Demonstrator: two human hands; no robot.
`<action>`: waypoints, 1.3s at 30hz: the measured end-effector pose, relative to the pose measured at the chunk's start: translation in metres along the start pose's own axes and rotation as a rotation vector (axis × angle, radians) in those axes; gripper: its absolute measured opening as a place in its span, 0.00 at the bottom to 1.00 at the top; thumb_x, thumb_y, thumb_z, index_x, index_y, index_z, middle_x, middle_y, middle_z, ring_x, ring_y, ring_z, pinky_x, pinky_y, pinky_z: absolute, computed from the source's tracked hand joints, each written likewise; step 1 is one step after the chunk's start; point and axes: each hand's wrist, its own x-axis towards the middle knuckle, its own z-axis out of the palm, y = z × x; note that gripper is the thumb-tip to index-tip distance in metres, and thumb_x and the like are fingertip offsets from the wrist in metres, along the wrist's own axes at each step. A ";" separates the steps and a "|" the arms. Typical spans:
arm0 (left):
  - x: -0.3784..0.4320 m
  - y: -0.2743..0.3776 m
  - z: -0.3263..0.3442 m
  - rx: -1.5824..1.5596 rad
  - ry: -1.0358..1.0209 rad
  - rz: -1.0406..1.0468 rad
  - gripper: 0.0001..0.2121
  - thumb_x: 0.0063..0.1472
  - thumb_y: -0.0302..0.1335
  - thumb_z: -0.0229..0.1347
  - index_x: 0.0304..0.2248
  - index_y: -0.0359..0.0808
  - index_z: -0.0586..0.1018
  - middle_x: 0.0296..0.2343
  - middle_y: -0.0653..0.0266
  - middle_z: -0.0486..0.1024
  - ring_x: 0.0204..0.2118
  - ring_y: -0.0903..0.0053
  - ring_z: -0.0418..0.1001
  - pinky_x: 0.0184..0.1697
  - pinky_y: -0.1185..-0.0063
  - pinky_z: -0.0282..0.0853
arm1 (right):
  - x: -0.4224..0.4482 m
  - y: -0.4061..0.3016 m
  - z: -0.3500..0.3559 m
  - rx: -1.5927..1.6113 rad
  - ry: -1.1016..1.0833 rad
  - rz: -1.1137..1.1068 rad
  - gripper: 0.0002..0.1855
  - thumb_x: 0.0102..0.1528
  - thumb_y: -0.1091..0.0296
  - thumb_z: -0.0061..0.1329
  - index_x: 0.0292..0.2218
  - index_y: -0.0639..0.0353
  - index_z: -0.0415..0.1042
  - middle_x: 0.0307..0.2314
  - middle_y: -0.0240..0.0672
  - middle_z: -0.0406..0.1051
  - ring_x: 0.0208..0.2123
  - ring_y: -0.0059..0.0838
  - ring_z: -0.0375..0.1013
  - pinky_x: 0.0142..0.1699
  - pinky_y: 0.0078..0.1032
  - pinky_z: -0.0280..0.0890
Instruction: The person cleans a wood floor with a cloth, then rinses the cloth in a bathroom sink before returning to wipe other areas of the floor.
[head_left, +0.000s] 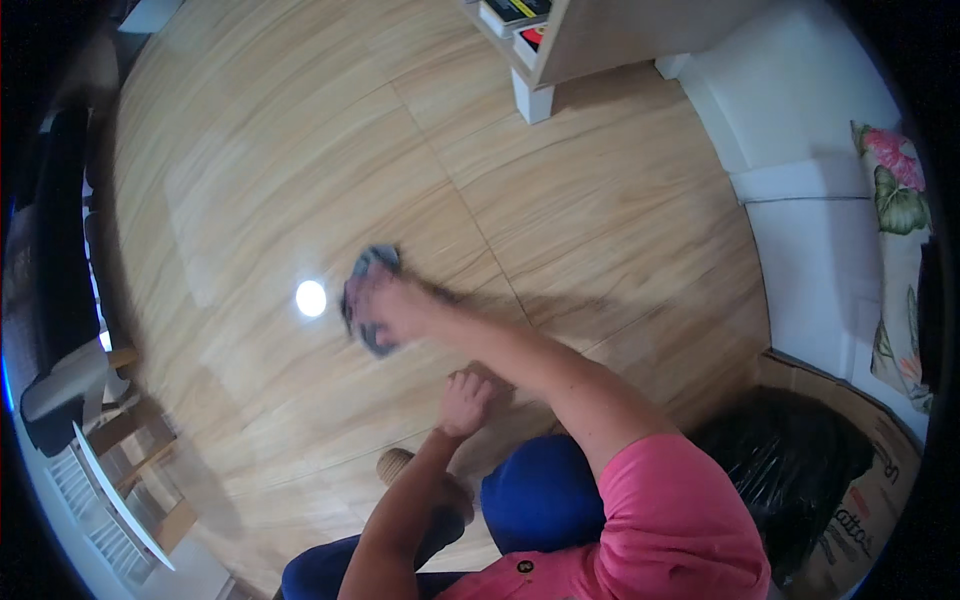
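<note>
My right hand reaches far forward over the floor, blurred, with its fingers spread on a dark grey-blue cloth. The cloth is bunched under the palm against the wood-look floor tiles. Closer to my knees, my left hand is held low over the floor with its fingers curled in, and no object shows in it. Whether its knuckles touch the tiles cannot be made out. Below the left forearm a tan ribbed thing, perhaps a slipper, rests on the floor.
A wooden shelf unit on white legs holds books at the top. To the right stand a white sofa-like seat with a floral cushion and a cardboard box containing a black plastic bag. Dark furniture lines the left.
</note>
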 end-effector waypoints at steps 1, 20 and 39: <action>-0.017 -0.016 -0.008 0.099 -0.075 -0.029 0.13 0.47 0.28 0.52 0.35 0.37 0.71 0.35 0.55 0.66 0.40 0.59 0.62 0.43 0.63 0.58 | 0.020 0.025 -0.021 0.043 0.064 0.174 0.31 0.45 0.44 0.48 0.48 0.48 0.67 0.54 0.35 0.57 0.58 0.43 0.51 0.60 0.50 0.42; 0.182 -0.022 -0.035 0.437 -0.282 -0.675 0.62 0.28 0.48 0.69 0.58 0.30 0.45 0.56 0.36 0.41 0.55 0.33 0.47 0.54 0.47 0.43 | -0.164 0.150 -0.139 -0.139 0.057 0.595 0.28 0.49 0.49 0.46 0.49 0.49 0.65 0.53 0.35 0.59 0.56 0.37 0.55 0.60 0.43 0.44; 0.207 -0.010 -0.032 0.469 -0.444 -0.577 0.61 0.30 0.50 0.68 0.56 0.23 0.45 0.54 0.30 0.44 0.53 0.32 0.50 0.57 0.52 0.42 | -0.208 0.354 -0.241 -0.398 -0.038 1.200 0.25 0.57 0.50 0.33 0.51 0.55 0.63 0.51 0.39 0.60 0.54 0.39 0.58 0.58 0.42 0.49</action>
